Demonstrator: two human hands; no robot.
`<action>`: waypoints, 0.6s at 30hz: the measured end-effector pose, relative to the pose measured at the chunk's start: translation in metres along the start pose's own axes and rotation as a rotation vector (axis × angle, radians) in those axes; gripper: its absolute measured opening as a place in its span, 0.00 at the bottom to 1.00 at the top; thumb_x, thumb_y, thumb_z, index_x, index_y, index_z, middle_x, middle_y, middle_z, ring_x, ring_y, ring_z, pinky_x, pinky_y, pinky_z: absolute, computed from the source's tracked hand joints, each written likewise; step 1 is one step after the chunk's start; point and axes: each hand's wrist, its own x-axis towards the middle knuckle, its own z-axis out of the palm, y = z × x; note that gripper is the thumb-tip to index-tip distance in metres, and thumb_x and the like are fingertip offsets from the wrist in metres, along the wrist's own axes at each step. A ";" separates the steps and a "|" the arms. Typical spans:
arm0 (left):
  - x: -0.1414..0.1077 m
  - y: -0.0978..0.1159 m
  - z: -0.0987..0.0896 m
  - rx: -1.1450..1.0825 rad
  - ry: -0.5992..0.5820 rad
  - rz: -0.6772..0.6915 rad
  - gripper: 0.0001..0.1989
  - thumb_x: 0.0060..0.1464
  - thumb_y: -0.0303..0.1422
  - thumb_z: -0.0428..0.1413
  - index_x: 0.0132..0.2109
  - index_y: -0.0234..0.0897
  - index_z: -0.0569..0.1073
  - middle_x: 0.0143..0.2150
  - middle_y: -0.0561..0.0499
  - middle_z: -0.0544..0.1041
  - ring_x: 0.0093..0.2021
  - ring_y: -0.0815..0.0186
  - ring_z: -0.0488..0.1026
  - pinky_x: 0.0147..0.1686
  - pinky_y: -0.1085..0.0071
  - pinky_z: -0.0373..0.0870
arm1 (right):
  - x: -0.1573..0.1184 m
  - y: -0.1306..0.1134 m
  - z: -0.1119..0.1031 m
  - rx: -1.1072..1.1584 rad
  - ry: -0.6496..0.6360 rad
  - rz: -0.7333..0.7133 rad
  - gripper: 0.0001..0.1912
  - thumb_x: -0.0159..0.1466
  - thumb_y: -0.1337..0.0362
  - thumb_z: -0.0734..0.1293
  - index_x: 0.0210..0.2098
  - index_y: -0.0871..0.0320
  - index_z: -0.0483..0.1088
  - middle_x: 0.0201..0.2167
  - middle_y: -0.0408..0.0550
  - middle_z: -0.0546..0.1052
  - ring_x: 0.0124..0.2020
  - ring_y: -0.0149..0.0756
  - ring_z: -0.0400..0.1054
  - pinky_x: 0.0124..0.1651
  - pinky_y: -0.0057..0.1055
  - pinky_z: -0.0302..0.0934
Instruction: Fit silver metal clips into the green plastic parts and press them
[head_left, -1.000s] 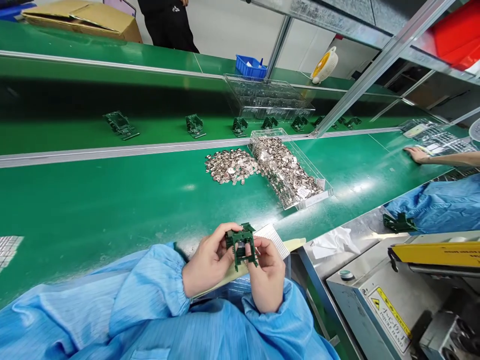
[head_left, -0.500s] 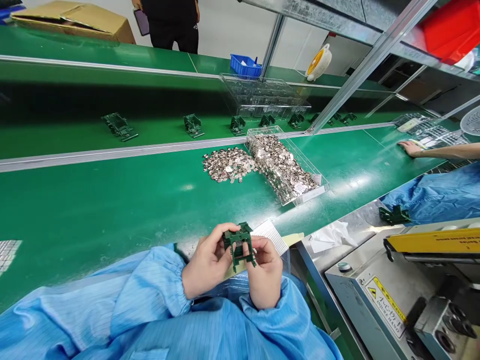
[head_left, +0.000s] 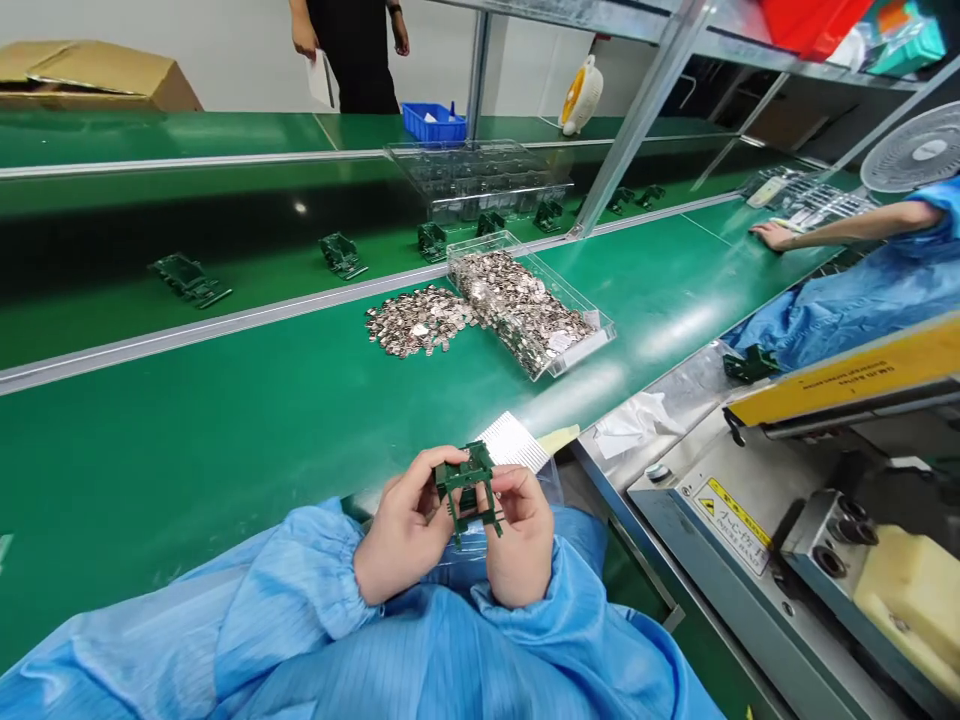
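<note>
Standing by the bench, I see the worker's L hand (head_left: 401,530) and R hand (head_left: 521,540) together nr the lap (call that clock centre, 12 = straight ahead), both closed round one dk green plastic frame (head_left: 469,476). Grip's narrow: L thumb + fingers pinch its L side, R thumb + fingertips its R side; it's held tilted, w/ openings thru it. Blue sleeves (head_left: 296,570) reach to the wrists.

Just beyond, approx 1:30, a ribbed silvery sheet (head_left: 517,440) w/ a pale yellow strip (head_left: 559,438) beside it. At 2:30, crumpled white tissue (head_left: 634,422) on a metal ledge. At 3, a machine w/ a hand-injury warning label (head_left: 727,510) and a yellow bar (head_left: 847,375).

Farther out on the green bench: a loose pile of small metal pcs (head_left: 420,320) btwn 11 & 12; touching it, at 1, a clear tray (head_left: 581,350) heaped w/ more of same.

Past the metal rail (head_left: 315,308), more green frames (head_left: 341,255) sit spaced in a row from 10 to 1. Co-worker's hand (head_left: 772,235) rests on bench at 2. Clear stacked trays (head_left: 480,170) at 12, blue bin (head_left: 435,122) behind.

Far back: cardboard box (head_left: 97,75) at 10:30, person in black (head_left: 352,50) btwn 11 & 12, yellow/white fan (head_left: 581,95) btwn 12 & 1.
</note>
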 end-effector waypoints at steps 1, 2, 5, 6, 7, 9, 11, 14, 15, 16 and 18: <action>0.000 0.000 0.003 -0.003 -0.019 0.005 0.13 0.60 0.30 0.53 0.52 0.41 0.66 0.31 0.55 0.71 0.28 0.71 0.68 0.27 0.78 0.64 | -0.001 -0.001 -0.004 0.003 0.009 0.001 0.09 0.58 0.62 0.72 0.29 0.56 0.67 0.31 0.45 0.75 0.31 0.33 0.71 0.31 0.27 0.66; 0.001 0.000 0.006 -0.012 -0.045 0.008 0.14 0.60 0.29 0.52 0.52 0.41 0.66 0.32 0.55 0.72 0.29 0.71 0.68 0.28 0.78 0.65 | -0.002 -0.001 -0.011 -0.004 0.019 0.003 0.09 0.59 0.61 0.72 0.30 0.56 0.68 0.30 0.44 0.75 0.31 0.33 0.71 0.32 0.27 0.66; 0.012 0.000 0.015 -0.054 -0.102 0.022 0.13 0.61 0.30 0.52 0.52 0.41 0.66 0.38 0.53 0.73 0.34 0.70 0.70 0.34 0.77 0.68 | -0.004 0.002 -0.039 -0.049 0.091 -0.002 0.08 0.62 0.58 0.69 0.36 0.56 0.70 0.34 0.46 0.76 0.34 0.35 0.71 0.38 0.31 0.68; 0.018 0.000 0.018 -0.072 -0.094 0.028 0.13 0.60 0.31 0.53 0.52 0.41 0.66 0.41 0.51 0.73 0.37 0.70 0.71 0.37 0.76 0.69 | -0.004 0.005 -0.052 -0.063 0.142 -0.002 0.09 0.64 0.57 0.68 0.38 0.56 0.70 0.35 0.47 0.76 0.36 0.35 0.72 0.40 0.32 0.68; 0.025 -0.002 0.021 -0.095 -0.073 0.028 0.13 0.60 0.31 0.53 0.52 0.41 0.66 0.43 0.50 0.73 0.39 0.69 0.71 0.39 0.75 0.70 | -0.004 0.009 -0.064 -0.084 0.196 0.008 0.10 0.64 0.56 0.67 0.39 0.56 0.70 0.35 0.47 0.77 0.36 0.35 0.72 0.41 0.33 0.68; 0.043 -0.006 0.029 -0.147 -0.026 0.018 0.15 0.58 0.33 0.55 0.52 0.39 0.66 0.43 0.50 0.72 0.40 0.67 0.71 0.40 0.73 0.71 | -0.004 0.019 -0.085 -0.167 0.217 0.072 0.14 0.65 0.52 0.66 0.37 0.57 0.71 0.32 0.47 0.77 0.33 0.36 0.72 0.40 0.34 0.67; 0.062 -0.013 0.038 -0.180 -0.033 0.014 0.16 0.57 0.32 0.56 0.52 0.38 0.65 0.42 0.49 0.72 0.39 0.67 0.71 0.40 0.72 0.72 | -0.002 0.029 -0.096 -0.267 0.122 0.142 0.19 0.64 0.48 0.65 0.35 0.59 0.73 0.28 0.49 0.77 0.30 0.37 0.71 0.37 0.34 0.66; 0.083 -0.024 0.053 -0.156 -0.117 0.040 0.17 0.56 0.30 0.55 0.52 0.37 0.65 0.43 0.48 0.73 0.42 0.66 0.72 0.43 0.72 0.71 | 0.004 0.040 -0.092 -0.312 -0.024 0.151 0.21 0.63 0.47 0.65 0.34 0.60 0.75 0.27 0.50 0.78 0.30 0.38 0.72 0.36 0.33 0.66; 0.087 -0.027 0.057 -0.138 -0.145 0.045 0.17 0.56 0.29 0.55 0.53 0.37 0.65 0.44 0.48 0.73 0.43 0.66 0.73 0.44 0.71 0.71 | 0.007 0.043 -0.088 -0.308 -0.035 0.136 0.20 0.62 0.47 0.66 0.33 0.60 0.74 0.26 0.49 0.78 0.29 0.37 0.71 0.34 0.32 0.65; 0.090 -0.030 0.060 -0.119 -0.166 0.045 0.17 0.56 0.29 0.54 0.54 0.37 0.65 0.44 0.47 0.74 0.43 0.66 0.73 0.44 0.71 0.71 | 0.010 0.046 -0.083 -0.308 -0.044 0.121 0.20 0.61 0.47 0.67 0.31 0.60 0.73 0.24 0.48 0.77 0.27 0.36 0.71 0.33 0.31 0.65; 0.092 -0.032 0.064 -0.085 -0.183 0.035 0.18 0.57 0.28 0.53 0.54 0.37 0.65 0.44 0.48 0.74 0.42 0.66 0.73 0.43 0.71 0.71 | 0.014 0.050 -0.074 -0.310 -0.050 0.089 0.20 0.61 0.48 0.67 0.25 0.59 0.71 0.21 0.45 0.74 0.23 0.33 0.68 0.28 0.29 0.63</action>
